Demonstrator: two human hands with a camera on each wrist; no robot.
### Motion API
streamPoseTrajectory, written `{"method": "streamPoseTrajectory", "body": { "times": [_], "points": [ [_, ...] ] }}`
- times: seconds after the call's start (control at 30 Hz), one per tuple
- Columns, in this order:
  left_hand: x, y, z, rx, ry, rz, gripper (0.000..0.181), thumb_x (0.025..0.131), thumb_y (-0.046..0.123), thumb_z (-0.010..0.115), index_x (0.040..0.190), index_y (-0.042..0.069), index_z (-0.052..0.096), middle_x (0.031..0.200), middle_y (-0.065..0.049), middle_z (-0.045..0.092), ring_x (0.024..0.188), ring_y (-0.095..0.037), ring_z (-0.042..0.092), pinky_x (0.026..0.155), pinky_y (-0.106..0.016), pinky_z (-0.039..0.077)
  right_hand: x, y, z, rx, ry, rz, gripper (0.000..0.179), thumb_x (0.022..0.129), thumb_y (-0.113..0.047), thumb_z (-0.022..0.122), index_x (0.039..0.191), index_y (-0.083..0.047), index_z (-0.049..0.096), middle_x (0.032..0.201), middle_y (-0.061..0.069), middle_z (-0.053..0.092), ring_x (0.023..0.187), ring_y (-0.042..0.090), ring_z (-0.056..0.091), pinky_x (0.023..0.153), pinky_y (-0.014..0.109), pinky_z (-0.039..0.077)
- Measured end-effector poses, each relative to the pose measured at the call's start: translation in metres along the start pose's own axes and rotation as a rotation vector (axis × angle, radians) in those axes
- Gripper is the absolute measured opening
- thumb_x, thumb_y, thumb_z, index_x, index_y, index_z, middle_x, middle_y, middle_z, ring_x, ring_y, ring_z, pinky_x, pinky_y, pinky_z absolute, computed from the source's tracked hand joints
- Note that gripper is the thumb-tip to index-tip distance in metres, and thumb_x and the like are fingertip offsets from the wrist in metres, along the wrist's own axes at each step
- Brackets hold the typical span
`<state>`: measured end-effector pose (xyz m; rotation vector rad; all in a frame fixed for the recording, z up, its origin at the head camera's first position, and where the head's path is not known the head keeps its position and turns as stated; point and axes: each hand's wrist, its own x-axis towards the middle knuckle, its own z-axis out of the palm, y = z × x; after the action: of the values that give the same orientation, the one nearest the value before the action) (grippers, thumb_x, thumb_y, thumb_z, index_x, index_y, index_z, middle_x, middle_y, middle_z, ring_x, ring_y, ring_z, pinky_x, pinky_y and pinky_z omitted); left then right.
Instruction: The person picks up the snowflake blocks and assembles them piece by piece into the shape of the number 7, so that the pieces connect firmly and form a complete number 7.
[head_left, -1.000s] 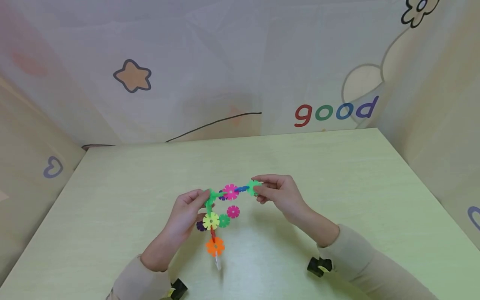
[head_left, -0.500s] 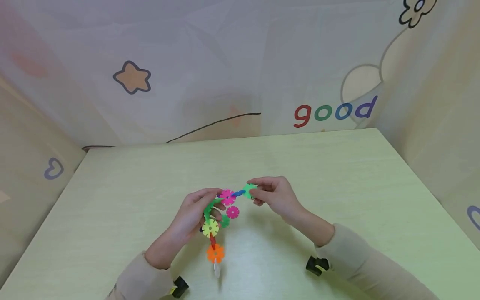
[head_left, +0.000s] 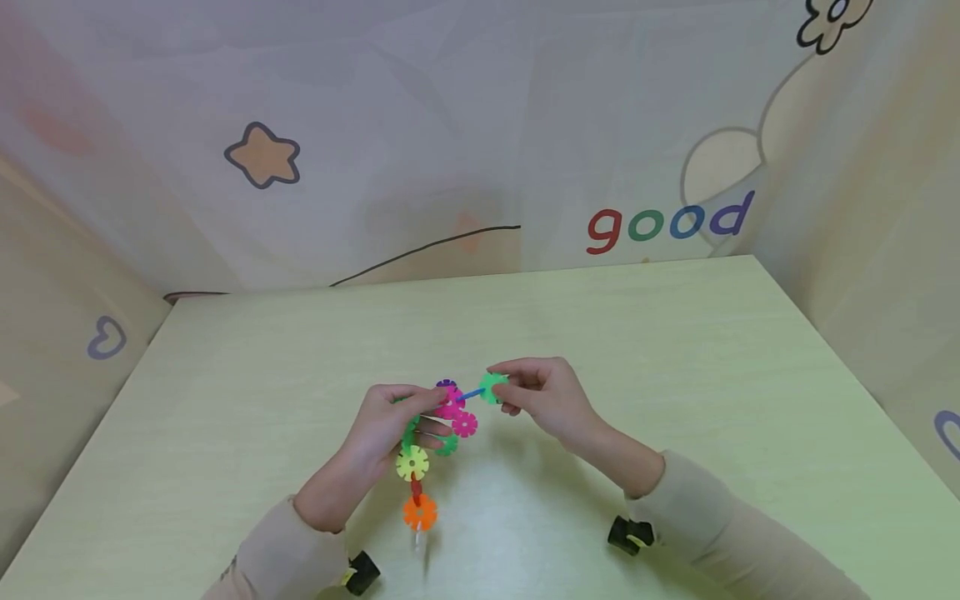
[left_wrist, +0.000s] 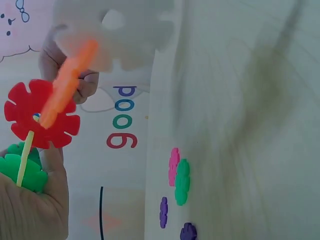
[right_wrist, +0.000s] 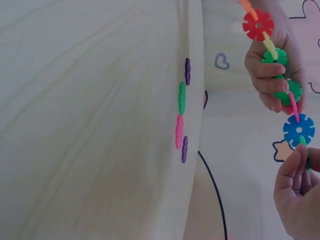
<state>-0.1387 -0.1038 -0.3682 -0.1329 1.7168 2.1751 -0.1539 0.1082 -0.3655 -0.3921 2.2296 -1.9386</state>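
Notched plastic snowflake discs are joined in a chain between both hands. My left hand (head_left: 390, 425) pinches the chain's pink disc (head_left: 452, 406) between thumb and fingers; two green discs (right_wrist: 289, 93) lie against its palm. My right hand (head_left: 553, 396) pinches the green end disc (head_left: 491, 388). Between the hands, a blue disc (right_wrist: 292, 131) links pink to green. From the left hand hang the yellow disc (head_left: 412, 463), red disc (left_wrist: 25, 110), orange disc (head_left: 420, 512) and white disc (left_wrist: 135, 35), the last large and blurred in the left wrist view.
On the pale table (head_left: 675, 350) lie a loose pink disc (head_left: 465, 425), a green disc (head_left: 447, 445) and two purple discs (right_wrist: 187, 71), one partly hidden in the head view. Printed cloth (head_left: 450, 125) stands along the back and sides. A black wrist mount (head_left: 630, 535) hangs at each cuff.
My left hand has shifted along the chain from a green disc to the pink one. My right hand has come slightly left and nearer with the green end disc. The hanging end swung slightly left.
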Motion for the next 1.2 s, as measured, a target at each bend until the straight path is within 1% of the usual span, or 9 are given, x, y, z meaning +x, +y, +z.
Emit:
{"method": "streamPoseTrajectory", "body": {
  "times": [0.2,0.33,0.6,0.73,0.87,0.93,1.03,1.1,1.2],
  "points": [
    [0.0,-0.001,0.002,-0.008,0.018,0.015,0.01,0.083,0.008,0.065,0.08,0.0,0.07,0.073,-0.01,0.066,0.056,-0.018,0.065,0.053,-0.029,0.053,-0.002,0.001,0.002,-0.012,0.002,-0.003,0.025,0.083,-0.001,0.064,0.107,0.005,0.063,0.074,0.008,0.063,0.064,0.025,0.06,0.065,0.027,0.052],
    [0.0,-0.001,0.003,-0.029,0.02,0.015,0.01,0.083,0.006,0.065,0.075,0.003,0.07,0.069,-0.009,0.065,0.054,-0.017,0.064,0.053,-0.028,0.053,-0.002,0.002,0.003,0.006,0.009,-0.01,0.025,0.083,0.0,0.063,0.107,0.005,0.063,0.073,0.008,0.062,0.066,0.03,0.06,0.066,0.027,0.052],
    [-0.001,0.0,0.005,0.019,0.075,0.035,0.011,0.084,0.005,0.063,0.082,-0.005,0.068,0.066,-0.008,0.064,0.051,-0.016,0.063,0.056,-0.029,0.053,-0.004,0.003,0.008,0.013,0.008,-0.02,0.023,0.083,-0.001,0.064,0.105,0.005,0.064,0.072,0.008,0.063,0.064,0.03,0.059,0.065,0.026,0.052],
    [-0.002,0.001,0.006,0.021,0.078,0.046,0.013,0.084,0.006,0.063,0.085,-0.007,0.067,0.066,-0.008,0.064,0.051,-0.016,0.063,0.056,-0.03,0.054,-0.004,0.002,0.008,0.012,0.004,-0.029,0.024,0.083,-0.001,0.063,0.107,0.005,0.064,0.072,0.01,0.062,0.065,0.032,0.06,0.066,0.027,0.052],
    [0.0,0.0,0.004,0.026,0.022,0.045,0.019,0.083,0.012,0.066,0.088,-0.007,0.066,0.068,-0.01,0.064,0.054,-0.017,0.064,0.058,-0.03,0.054,-0.002,0.0,0.006,0.001,-0.014,-0.041,0.025,0.084,-0.001,0.062,0.108,0.004,0.063,0.071,0.013,0.059,0.064,0.028,0.059,0.065,0.027,0.051],
    [0.005,-0.007,-0.003,0.032,-0.055,0.05,0.022,0.085,0.016,0.065,0.091,-0.005,0.065,0.07,-0.011,0.065,0.057,-0.018,0.065,0.059,-0.031,0.054,0.0,0.0,0.005,0.002,-0.014,-0.042,0.023,0.084,-0.001,0.062,0.106,0.004,0.062,0.071,0.014,0.059,0.063,0.024,0.058,0.064,0.027,0.051],
    [0.005,-0.008,-0.004,0.052,-0.123,0.03,0.03,0.086,0.019,0.063,0.099,-0.007,0.061,0.073,-0.012,0.066,0.061,-0.018,0.066,0.062,-0.033,0.054,0.003,0.0,0.003,0.013,-0.003,-0.03,0.018,0.084,-0.001,0.062,0.101,0.005,0.06,0.071,0.011,0.061,0.061,0.019,0.057,0.063,0.026,0.051],
    [0.005,-0.009,-0.004,0.058,-0.155,0.014,0.034,0.088,0.019,0.06,0.106,-0.01,0.057,0.075,-0.011,0.066,0.062,-0.018,0.066,0.064,-0.033,0.054,0.004,0.001,0.002,0.024,0.006,-0.015,0.016,0.084,-0.002,0.063,0.097,0.006,0.059,0.071,0.009,0.063,0.06,0.018,0.057,0.063,0.026,0.051],
    [-0.001,-0.003,0.003,0.062,-0.168,-0.016,0.04,0.091,0.016,0.056,0.115,-0.015,0.049,0.076,-0.011,0.066,0.061,-0.016,0.065,0.066,-0.032,0.054,0.006,0.003,0.002,0.03,0.013,0.002,0.015,0.083,-0.003,0.063,0.095,0.006,0.06,0.07,0.007,0.063,0.06,0.019,0.058,0.063,0.026,0.052]
  ]
}}
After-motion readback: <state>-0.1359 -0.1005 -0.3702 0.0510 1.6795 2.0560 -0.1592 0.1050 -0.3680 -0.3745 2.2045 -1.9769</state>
